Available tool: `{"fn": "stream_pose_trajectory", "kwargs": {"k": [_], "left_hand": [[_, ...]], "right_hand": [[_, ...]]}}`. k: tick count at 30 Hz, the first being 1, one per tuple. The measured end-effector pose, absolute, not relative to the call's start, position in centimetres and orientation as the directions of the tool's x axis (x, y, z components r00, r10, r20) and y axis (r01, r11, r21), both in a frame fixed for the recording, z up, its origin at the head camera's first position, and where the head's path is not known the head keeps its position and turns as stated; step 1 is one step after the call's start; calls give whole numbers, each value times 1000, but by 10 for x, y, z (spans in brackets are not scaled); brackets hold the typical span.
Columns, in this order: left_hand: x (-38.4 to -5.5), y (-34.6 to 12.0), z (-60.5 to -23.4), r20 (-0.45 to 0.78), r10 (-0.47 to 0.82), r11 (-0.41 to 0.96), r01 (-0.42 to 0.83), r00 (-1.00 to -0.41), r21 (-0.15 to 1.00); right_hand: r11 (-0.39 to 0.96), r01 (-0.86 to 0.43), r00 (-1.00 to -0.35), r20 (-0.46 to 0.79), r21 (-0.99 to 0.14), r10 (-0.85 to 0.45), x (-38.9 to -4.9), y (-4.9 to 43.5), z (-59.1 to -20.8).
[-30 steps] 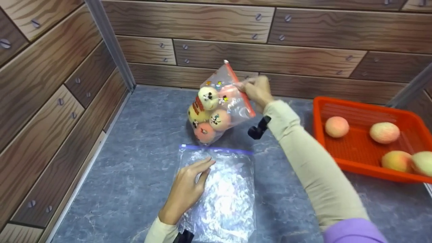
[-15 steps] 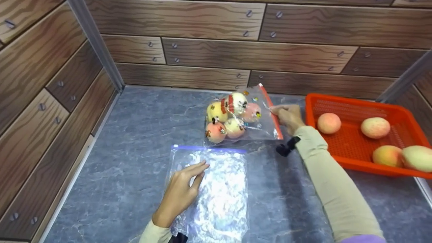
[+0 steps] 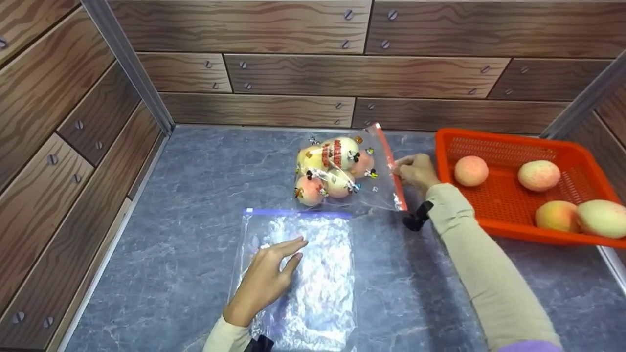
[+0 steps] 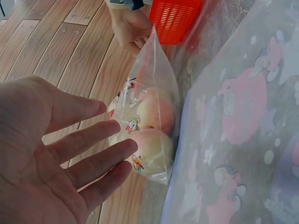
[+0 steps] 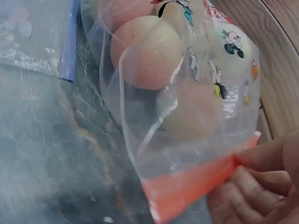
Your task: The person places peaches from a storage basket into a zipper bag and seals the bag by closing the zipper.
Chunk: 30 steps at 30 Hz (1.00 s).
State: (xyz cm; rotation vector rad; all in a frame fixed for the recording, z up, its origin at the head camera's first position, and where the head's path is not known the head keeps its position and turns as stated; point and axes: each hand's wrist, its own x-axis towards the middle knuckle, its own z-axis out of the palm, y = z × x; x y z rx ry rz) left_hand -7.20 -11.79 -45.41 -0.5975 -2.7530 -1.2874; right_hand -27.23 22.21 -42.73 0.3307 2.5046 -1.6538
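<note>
A clear zip bag with a red zip strip (image 3: 395,181) lies near the back wall with several peaches (image 3: 309,189) inside. Cartoon figures are printed on its film. My right hand (image 3: 417,172) pinches the red strip between thumb and fingers, as the right wrist view shows (image 5: 254,186). In front of it a second zip bag (image 3: 318,283), flat and with a purple strip, lies on the table. Over that flat bag's left side is my left hand (image 3: 266,274), its fingers extended and holding nothing. In the left wrist view the same hand (image 4: 70,154) shows spread fingers.
An orange-red basket (image 3: 508,230) stands at the right with several loose peaches (image 3: 539,175) in it. Wood-patterned panels (image 3: 293,73) close off the back and the sides. Grey marbled tabletop (image 3: 161,264) runs along the left.
My right hand has brought the filled bag down and to the right, from raised and hanging to lying on the table. My left hand has stayed over the flat bag.
</note>
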Motion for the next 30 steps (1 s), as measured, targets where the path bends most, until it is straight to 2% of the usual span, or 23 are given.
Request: {"fn": "stream_pose_trajectory", "kwargs": {"k": [3, 7, 12, 17, 20, 24, 30], "left_hand": [[-72, -117, -453, 198, 338, 591, 371, -920, 716], [-70, -113, -453, 195, 374, 655, 407, -907, 636], [-64, -103, -466, 169, 424, 749, 449, -890, 487], [-53, -90, -489, 66, 414, 833, 408, -908, 374], [-48, -82, -500, 49, 405, 855, 398, -913, 333], [-38, -74, -508, 76, 402, 859, 404, -913, 315], [-25, -59, -510, 70, 457, 842, 457, -887, 289]], "right_hand": [[496, 137, -989, -95, -857, 110, -269, 224, -410], [582, -12, -991, 88, -813, 102, -259, 226, -379], [564, -229, -968, 246, -794, -46, -229, 230, -340], [506, -346, -938, 297, -790, -178, -184, 231, -327], [471, -364, -929, 277, -804, -244, -158, 226, -340], [466, -426, -892, 273, -775, -361, -134, 213, -377], [537, -590, -787, 278, -603, -551, -109, 189, -453]]}}
